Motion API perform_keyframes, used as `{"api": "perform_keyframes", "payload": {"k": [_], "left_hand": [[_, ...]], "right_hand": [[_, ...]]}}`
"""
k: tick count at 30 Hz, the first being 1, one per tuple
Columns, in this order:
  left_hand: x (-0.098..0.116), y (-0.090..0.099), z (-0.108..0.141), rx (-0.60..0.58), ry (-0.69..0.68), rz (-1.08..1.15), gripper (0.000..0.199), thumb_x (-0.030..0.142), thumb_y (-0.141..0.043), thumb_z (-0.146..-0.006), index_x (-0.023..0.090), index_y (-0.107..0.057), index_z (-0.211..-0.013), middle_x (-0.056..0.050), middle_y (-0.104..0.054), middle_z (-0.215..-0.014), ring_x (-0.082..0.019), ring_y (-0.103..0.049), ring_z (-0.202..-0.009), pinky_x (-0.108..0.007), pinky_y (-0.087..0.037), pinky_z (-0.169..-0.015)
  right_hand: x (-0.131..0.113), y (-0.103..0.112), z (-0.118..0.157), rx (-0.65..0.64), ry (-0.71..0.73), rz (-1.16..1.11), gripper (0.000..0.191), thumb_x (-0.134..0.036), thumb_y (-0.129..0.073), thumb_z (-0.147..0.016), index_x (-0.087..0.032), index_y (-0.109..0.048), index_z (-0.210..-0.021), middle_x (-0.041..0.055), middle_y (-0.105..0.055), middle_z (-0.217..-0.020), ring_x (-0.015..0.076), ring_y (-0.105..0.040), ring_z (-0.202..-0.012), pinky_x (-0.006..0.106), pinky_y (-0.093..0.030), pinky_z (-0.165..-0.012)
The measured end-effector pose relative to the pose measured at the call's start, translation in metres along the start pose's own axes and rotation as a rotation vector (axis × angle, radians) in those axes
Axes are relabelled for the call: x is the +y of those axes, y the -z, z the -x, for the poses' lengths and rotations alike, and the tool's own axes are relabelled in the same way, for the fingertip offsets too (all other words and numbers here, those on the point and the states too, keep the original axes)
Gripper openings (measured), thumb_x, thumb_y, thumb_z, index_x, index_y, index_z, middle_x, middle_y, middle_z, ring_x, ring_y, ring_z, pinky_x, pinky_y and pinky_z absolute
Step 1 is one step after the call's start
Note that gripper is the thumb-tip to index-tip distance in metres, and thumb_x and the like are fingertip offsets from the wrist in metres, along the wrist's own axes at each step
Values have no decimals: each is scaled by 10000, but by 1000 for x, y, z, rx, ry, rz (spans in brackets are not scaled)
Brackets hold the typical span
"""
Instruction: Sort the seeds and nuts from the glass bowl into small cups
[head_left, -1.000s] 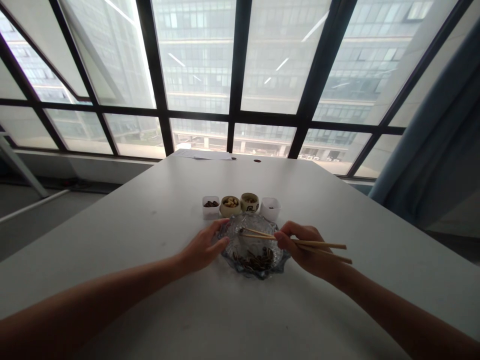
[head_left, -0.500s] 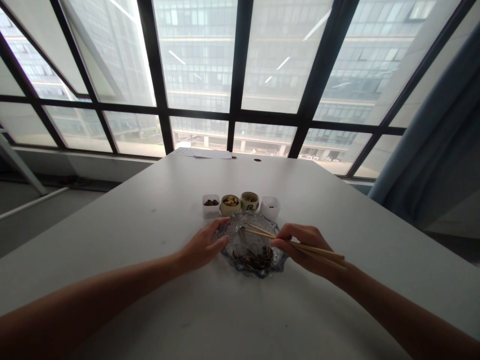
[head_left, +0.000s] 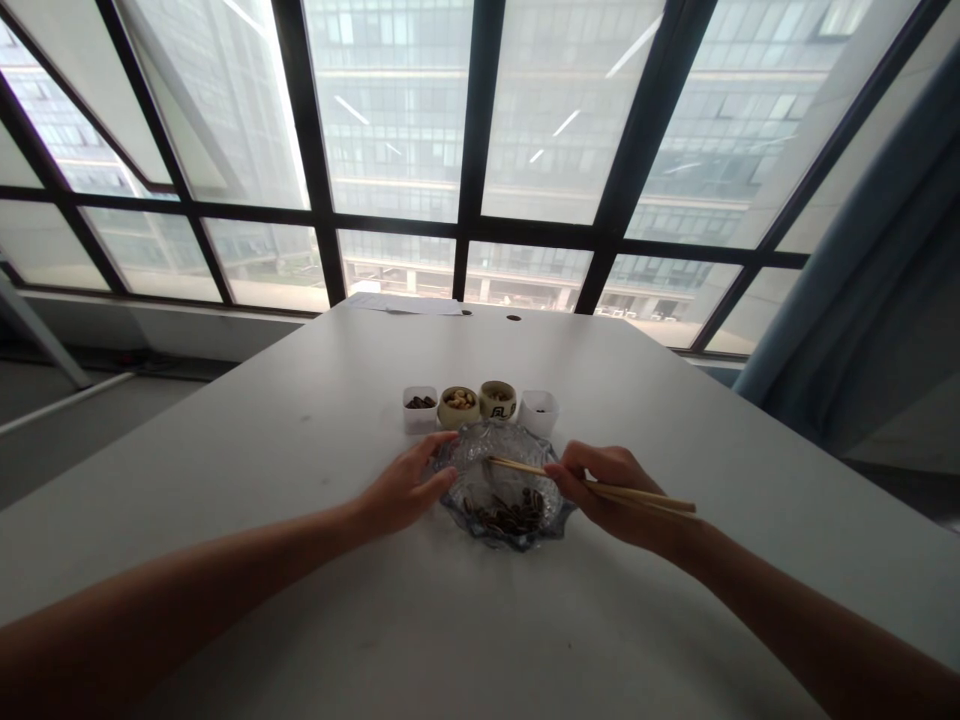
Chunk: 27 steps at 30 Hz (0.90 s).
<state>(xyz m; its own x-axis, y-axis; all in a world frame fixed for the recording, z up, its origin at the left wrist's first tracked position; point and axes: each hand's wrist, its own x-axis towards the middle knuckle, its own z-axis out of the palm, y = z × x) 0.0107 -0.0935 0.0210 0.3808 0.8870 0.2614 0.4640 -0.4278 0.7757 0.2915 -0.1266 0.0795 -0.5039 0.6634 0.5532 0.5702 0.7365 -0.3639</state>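
Observation:
A scalloped clear glass bowl (head_left: pixel 556 525) stands in front of me, with a heap of dark striped seeds (head_left: pixel 514 515), seemingly sunflower seeds, in its near part. My left hand (head_left: pixel 405 485) steadies the bowl's left rim, its thumb and fingers spread along the edge. In my right hand (head_left: pixel 611 490) is a pair of wooden chopsticks (head_left: pixel 637 494), gripped at the bowl's right side. Their tips lie close together over the bowl's far half, with a small dark bit at the end; whether they pinch a seed I cannot tell.
Behind the bowl stand a white square cup (head_left: pixel 420 422) of dark seeds, a tan cup (head_left: pixel 459 418) of peanut-like nuts, another tan cup (head_left: pixel 497 393) with a dark character, and a white cup (head_left: pixel 540 415) holding something small and dark. Papers (head_left: pixel 409 305) lie at the white table's (head_left: pixel 300 450) far edge.
The chopstick tips have come together, where they were apart before. My left hand keeps its place at the bowl's rim, and the bowl stays put.

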Motion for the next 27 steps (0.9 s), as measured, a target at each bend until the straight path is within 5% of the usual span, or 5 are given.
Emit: {"api": "perform_keyframes", "payload": {"k": [14, 27], "left_hand": [[3, 0, 0, -5, 2, 2, 534, 400, -518, -851, 164, -504, -1330, -127, -652, -1252, -272, -609, -1127, -416, -462, -1006], [-1, 0, 0, 4, -2, 0, 524, 400, -526, -861, 168, -512, -1331, -128, -655, -1237, -273, -612, -1113, -424, -463, -1003]], "right_hand": [[9, 13, -3, 49, -179, -64, 468, -508, -479, -966, -196, -516, -618, 11, -590, -501, 100, -489, -417, 207, -369, -403], [9, 8, 0, -7, 9, 31, 482, -477, -473, -981, -193, -492, -592, -33, -474, -464, 71, -397, -399, 201, -302, -409]]}}
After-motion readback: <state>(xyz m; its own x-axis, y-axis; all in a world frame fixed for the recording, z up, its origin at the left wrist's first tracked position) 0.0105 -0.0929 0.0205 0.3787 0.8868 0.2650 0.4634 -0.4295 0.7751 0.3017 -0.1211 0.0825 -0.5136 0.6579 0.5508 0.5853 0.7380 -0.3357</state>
